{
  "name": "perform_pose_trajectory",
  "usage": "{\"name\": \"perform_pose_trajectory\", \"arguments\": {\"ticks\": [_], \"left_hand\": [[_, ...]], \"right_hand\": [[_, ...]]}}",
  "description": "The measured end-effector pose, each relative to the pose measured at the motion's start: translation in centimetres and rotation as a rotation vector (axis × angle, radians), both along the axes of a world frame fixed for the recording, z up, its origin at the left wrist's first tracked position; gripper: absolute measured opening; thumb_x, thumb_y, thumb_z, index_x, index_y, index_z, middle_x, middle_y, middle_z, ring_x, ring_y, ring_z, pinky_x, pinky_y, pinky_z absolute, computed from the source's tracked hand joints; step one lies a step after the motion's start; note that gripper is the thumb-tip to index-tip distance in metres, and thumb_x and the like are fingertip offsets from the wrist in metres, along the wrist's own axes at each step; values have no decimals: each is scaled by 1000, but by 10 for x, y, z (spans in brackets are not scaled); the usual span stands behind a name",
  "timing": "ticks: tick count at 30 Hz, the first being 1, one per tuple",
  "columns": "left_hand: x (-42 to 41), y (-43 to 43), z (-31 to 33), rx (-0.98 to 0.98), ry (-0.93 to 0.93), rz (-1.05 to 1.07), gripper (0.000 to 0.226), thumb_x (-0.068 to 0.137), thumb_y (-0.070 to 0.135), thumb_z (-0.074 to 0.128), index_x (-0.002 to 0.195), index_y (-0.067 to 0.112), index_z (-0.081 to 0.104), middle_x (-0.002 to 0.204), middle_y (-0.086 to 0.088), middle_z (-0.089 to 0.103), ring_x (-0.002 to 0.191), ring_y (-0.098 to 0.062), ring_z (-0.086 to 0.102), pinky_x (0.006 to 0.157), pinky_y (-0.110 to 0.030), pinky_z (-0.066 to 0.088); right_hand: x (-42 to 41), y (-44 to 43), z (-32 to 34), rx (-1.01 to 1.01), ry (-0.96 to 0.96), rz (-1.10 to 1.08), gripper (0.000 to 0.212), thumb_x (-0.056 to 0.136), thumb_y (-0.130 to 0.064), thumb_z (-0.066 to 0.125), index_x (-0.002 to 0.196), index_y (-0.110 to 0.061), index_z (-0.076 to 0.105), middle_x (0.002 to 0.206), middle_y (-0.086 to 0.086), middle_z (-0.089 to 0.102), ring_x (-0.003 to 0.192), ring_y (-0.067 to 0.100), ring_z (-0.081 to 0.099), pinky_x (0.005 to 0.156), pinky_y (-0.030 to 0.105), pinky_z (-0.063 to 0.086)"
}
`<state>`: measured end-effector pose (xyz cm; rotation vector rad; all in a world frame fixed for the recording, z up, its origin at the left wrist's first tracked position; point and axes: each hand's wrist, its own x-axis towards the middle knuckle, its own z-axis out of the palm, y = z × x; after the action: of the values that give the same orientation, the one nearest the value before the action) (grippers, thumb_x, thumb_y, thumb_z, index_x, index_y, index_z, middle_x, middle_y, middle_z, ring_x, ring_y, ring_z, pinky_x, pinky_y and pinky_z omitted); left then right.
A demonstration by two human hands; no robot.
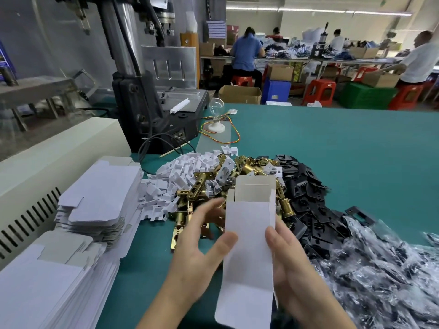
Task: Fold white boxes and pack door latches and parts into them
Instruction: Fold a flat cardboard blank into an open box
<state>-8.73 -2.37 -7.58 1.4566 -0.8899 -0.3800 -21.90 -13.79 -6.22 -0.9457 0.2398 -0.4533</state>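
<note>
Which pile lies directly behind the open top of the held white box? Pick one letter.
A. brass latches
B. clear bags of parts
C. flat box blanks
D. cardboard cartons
A: the brass latches lie heaped just behind the open top of the white box, with white plastic pieces to their left and black plates to their right.

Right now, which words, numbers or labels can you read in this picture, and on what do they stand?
No text can be read.
Box: blank.
Blue sign, left edge: print blurred.
Label on blue bin: too small.
</note>
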Motion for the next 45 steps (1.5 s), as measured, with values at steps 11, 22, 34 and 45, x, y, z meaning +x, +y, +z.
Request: {"name": "perform_pose_trajectory", "arguments": {"ticks": [11, 22, 34, 45], "left_hand": [[-1, -4, 2, -25, 276, -99, 20, 99, 30, 69, 115, 36, 79, 114, 0, 80, 103, -15, 77, 82, -22, 60], [3, -3, -1, 7, 377, -70, 26, 87, 33, 67, 108, 42, 80, 103, -4, 82, 92, -20, 80, 67, -25, 61], [7, -3, -4, -54, 302, 52, 33, 89, 58, 74, 94, 27, 85, 95, -1, 82, 82, -10, 77, 68, -20, 59], [8, 3, -5, -127, 207, 153, 40, 85, 61, 68, 95, 25, 83, 89, -3, 80, 74, -12, 73, 60, -26, 58]], "right_hand": [[6, -4, -5, -240, 91, -183, 26, 95, -32, 72, 121, -29, 72, 122, 10, 75, 107, 31, 74, 79, 36, 63], [6, -5, -9, -327, 144, -241, 21, 87, -33, 70, 106, -29, 79, 108, 9, 79, 94, 28, 77, 72, 34, 63], [6, -3, -16, -411, 139, -253, 19, 96, -29, 63, 110, -28, 77, 111, 9, 78, 99, 30, 76, 79, 46, 64], [10, 8, -22, -552, 157, -319, 37, 86, -49, 73, 119, -50, 57, 118, -11, 75, 104, 13, 74, 83, 32, 63]]}}
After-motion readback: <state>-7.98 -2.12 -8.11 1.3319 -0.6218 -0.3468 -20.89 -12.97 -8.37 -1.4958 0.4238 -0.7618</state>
